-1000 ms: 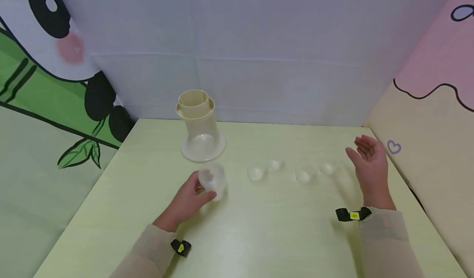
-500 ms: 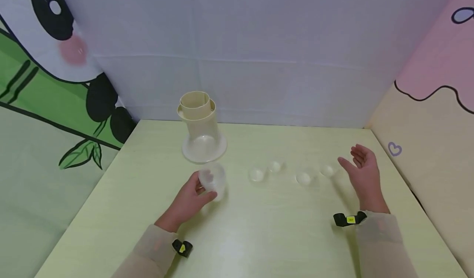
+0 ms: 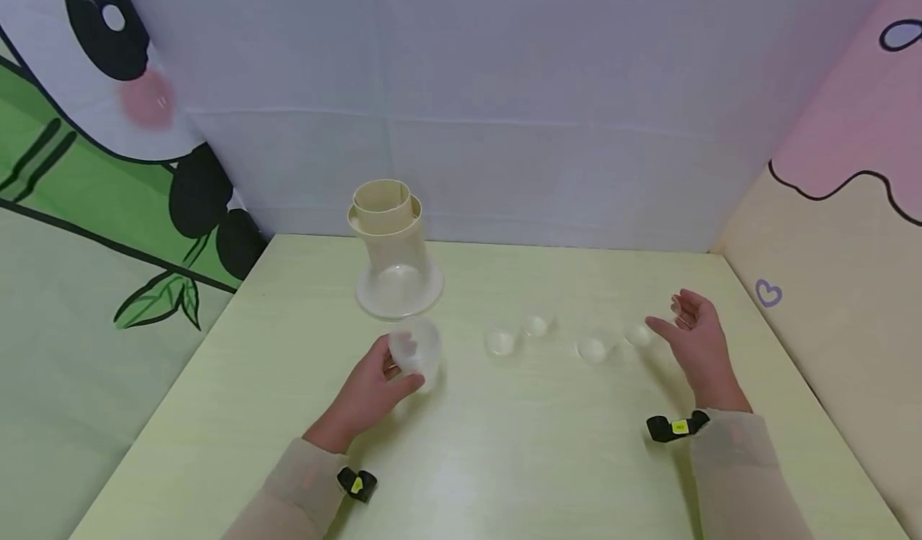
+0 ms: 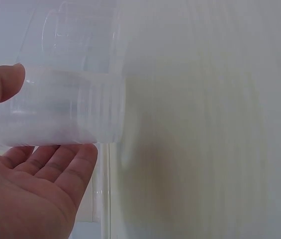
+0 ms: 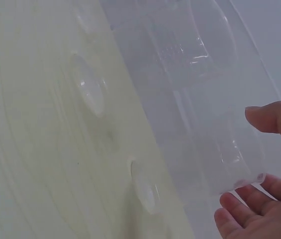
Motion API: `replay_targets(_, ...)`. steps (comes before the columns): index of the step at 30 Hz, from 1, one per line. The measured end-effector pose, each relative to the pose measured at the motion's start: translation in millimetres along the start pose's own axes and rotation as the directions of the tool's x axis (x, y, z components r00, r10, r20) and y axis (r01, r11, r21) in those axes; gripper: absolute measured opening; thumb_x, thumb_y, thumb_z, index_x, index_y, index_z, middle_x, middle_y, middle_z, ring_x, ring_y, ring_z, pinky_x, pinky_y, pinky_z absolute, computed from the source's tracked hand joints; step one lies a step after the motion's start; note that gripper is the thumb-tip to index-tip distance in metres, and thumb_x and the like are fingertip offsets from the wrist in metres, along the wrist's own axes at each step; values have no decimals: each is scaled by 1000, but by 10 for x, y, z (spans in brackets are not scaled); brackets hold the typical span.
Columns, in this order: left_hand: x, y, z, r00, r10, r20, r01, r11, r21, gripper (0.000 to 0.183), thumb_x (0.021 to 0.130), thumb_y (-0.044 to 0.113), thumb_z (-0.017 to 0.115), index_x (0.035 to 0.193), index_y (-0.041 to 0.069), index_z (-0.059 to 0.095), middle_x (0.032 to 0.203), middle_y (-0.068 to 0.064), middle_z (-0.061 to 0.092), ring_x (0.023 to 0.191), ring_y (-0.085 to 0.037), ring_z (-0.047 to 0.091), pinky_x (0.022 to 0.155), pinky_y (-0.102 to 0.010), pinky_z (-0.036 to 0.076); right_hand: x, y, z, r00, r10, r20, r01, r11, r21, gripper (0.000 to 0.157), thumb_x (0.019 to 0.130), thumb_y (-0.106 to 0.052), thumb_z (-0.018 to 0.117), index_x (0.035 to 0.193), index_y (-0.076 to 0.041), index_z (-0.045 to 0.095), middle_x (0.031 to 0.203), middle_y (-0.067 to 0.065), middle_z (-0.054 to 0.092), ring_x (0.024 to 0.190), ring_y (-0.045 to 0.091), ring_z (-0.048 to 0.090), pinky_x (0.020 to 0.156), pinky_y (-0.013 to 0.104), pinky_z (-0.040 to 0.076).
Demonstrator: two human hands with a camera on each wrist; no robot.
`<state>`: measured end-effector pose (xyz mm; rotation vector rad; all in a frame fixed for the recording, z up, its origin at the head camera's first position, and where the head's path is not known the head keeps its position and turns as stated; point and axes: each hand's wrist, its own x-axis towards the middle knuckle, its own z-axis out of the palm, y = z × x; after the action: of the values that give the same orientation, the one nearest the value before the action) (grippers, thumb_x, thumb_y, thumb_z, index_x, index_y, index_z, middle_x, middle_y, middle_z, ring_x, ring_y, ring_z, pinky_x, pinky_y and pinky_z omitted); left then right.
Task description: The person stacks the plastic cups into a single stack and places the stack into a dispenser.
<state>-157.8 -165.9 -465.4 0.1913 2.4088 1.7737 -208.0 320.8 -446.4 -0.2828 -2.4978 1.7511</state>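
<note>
In the head view my left hand [image 3: 374, 392] holds a clear plastic cup [image 3: 416, 352], thumb on the near side and fingers on the far side. Ridges ring the cup's [image 4: 55, 107] lower end in the left wrist view. Several more clear cups stand to the right, their pale bottoms showing most, such as one cup [image 3: 594, 348] and another [image 3: 500, 340]. My right hand [image 3: 695, 348] is beside the rightmost cup [image 3: 637, 334], thumb and fingers spread. The right wrist view has its fingertips [image 5: 227, 199] right at a cup's rim, the thumb apart from them.
A beige cylinder [image 3: 392, 244] with a narrower tube [image 3: 382, 208] in its top stands on a clear round base [image 3: 370, 304] at the back left. Pale table [image 3: 490, 460] lies in front of the hands. Cloth walls [image 3: 504, 180] border the back and sides.
My right hand has moved left and slightly toward me, closer to the rightmost cup, its fingers bending a little. The left hand keeps its hold on the cup nearly unmoved.
</note>
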Motion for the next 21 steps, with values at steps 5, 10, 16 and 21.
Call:
replay_targets(5,7,-10,-4,1000,-10,3,10,1000,-12,73,93,9,76,154,4,35,154,-21,45,138,-40,49,107,-46,49,23,24,21,999,39,21,-38,999,-15,105,94,-46,75,165,-8,7,169,18,17,152,41,22,122,55,25)
replay_targets(10,9,-19,-5,1000,-5,2,5,1000,-18,71,94,9,76,153,5,36,154,-20,45,139,-39,49,107,-46,49,55,70,42,997,69,38,-68,997,-27,107,94,-47,75,165,-9,5,169,17,17,152,41,21,120,58,27)
replay_targets(16,2,-32,-8,1000,-14,2,14,1000,-22,71,94,10,76,153,6,37,155,-19,44,138,-39,49,106,-45,50,106,106,46,996,61,71,-60,998,-18,101,98,-38,73,166,-10,3,169,16,19,153,40,21,120,58,27)
replay_targets(21,9,-33,-8,1000,-7,6,7,1000,-27,71,94,10,76,153,7,37,154,-19,45,138,-38,50,105,-44,50,126,120,51,996,57,65,-55,998,-24,101,97,-40,74,165,-9,7,168,16,24,152,38,24,120,58,28)
